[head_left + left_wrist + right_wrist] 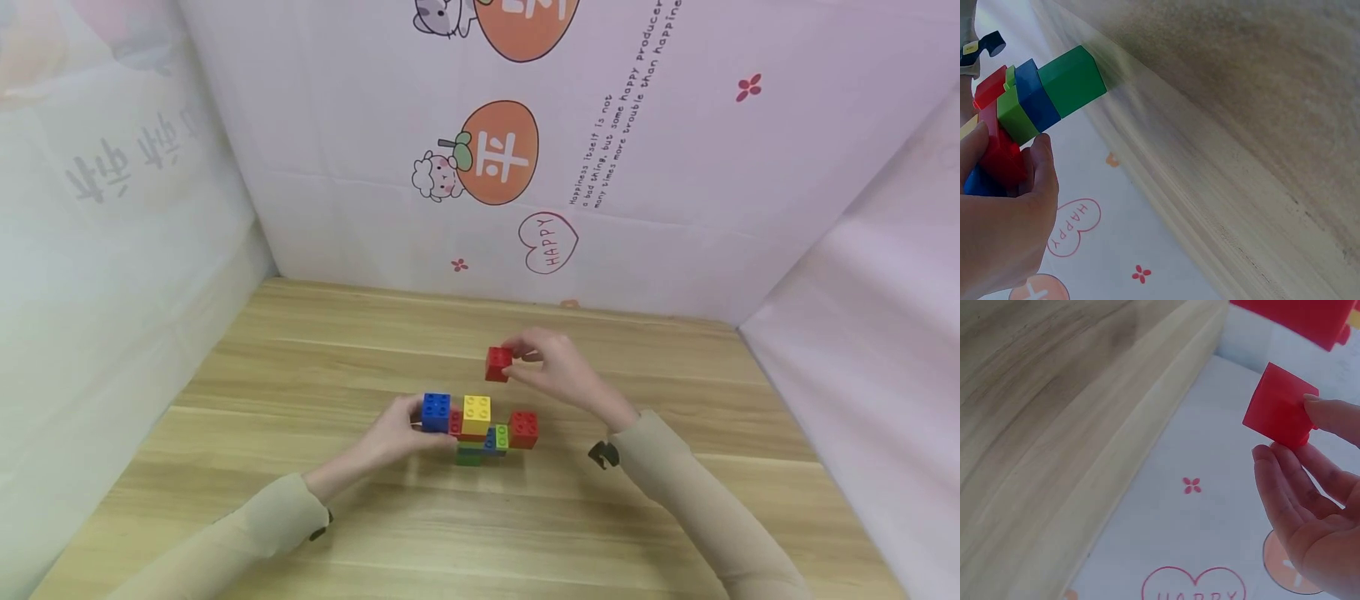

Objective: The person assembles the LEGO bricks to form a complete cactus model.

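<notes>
My left hand [392, 435] grips a toy brick assembly by its left end, thumb on the near side. On top of the assembly are a blue brick [437, 408], a yellow brick [477, 410] and a red brick at its right end [523, 429]. Underneath, the left wrist view shows a lime brick [1016, 115], a blue layer [1036, 95] and a dark green brick [1074, 78] stacked outward. My right hand [561, 371] pinches a separate red brick [497, 364] between thumb and fingertips, behind the assembly. That loose brick [1280, 406] is apart from the assembly's red brick [1304, 319] in the right wrist view.
Both forearms reach over a wood-grain table [315, 358]. A white printed cloth [360, 192] stands along its back edge, with more cloth at the left side [112, 250] and right side [885, 275]. A dark strap piece [603, 454] hangs at the right cuff.
</notes>
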`<state>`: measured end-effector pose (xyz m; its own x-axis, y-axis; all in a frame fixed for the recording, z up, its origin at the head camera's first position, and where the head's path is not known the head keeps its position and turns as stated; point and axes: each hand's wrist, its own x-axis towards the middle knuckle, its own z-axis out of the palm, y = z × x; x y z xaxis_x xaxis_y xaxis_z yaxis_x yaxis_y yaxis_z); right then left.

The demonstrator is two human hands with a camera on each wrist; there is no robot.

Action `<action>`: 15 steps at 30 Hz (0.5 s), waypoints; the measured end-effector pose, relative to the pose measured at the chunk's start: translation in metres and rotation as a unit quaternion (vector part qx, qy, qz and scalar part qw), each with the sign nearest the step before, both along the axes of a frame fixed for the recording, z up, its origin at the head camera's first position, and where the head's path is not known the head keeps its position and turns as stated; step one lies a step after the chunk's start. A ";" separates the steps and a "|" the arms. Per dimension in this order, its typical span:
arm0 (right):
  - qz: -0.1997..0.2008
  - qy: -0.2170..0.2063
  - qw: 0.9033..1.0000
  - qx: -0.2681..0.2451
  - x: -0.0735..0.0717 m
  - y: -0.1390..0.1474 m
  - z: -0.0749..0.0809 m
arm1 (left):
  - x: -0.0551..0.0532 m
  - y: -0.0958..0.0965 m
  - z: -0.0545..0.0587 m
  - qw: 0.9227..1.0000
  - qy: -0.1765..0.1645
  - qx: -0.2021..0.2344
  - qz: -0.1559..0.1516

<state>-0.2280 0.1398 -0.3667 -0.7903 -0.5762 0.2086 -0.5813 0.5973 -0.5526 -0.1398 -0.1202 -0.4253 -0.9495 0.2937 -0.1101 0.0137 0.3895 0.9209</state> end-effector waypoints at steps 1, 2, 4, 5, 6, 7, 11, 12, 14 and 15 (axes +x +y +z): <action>0.003 0.005 1.000 -0.002 0.002 0.000 0.001 | 0.000 0.000 0.000 1.000 0.001 -0.002 0.000; 0.008 0.008 1.000 -0.006 0.004 0.000 0.003 | 0.000 0.000 0.001 1.000 0.001 -0.003 0.000; 0.018 0.016 1.000 -0.013 0.008 0.000 0.005 | 0.000 0.000 0.001 1.000 0.002 -0.005 0.000; 0.024 0.021 0.999 -0.017 0.009 0.000 0.006 | 0.000 0.000 0.001 1.000 0.003 -0.006 0.000; 0.029 0.025 0.999 -0.021 0.011 -0.001 0.008 | 0.000 0.000 0.002 1.000 0.003 -0.006 -0.001; 0.033 0.029 0.999 -0.023 0.013 -0.001 0.009 | 0.001 0.000 0.002 1.000 0.003 -0.006 -0.001; 0.049 0.046 0.997 -0.032 0.020 -0.003 0.015 | 0.000 0.001 0.001 1.000 0.003 -0.005 -0.002; 0.053 0.051 0.997 -0.034 0.021 -0.003 0.017 | 0.000 0.000 0.001 1.000 0.003 -0.005 -0.002; 0.059 0.061 0.996 -0.037 0.024 -0.004 0.020 | 0.000 0.000 0.000 1.000 0.003 -0.006 -0.002; 0.062 0.066 0.995 -0.039 0.026 -0.004 0.021 | -0.001 0.000 0.000 1.000 0.004 -0.006 -0.003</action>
<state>-0.2020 0.1357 -0.3454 -0.6768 -0.6456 0.3538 -0.7184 0.4744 -0.5088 -0.1406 -0.1198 -0.4254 -0.9488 0.2976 -0.1060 0.0234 0.4008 0.9159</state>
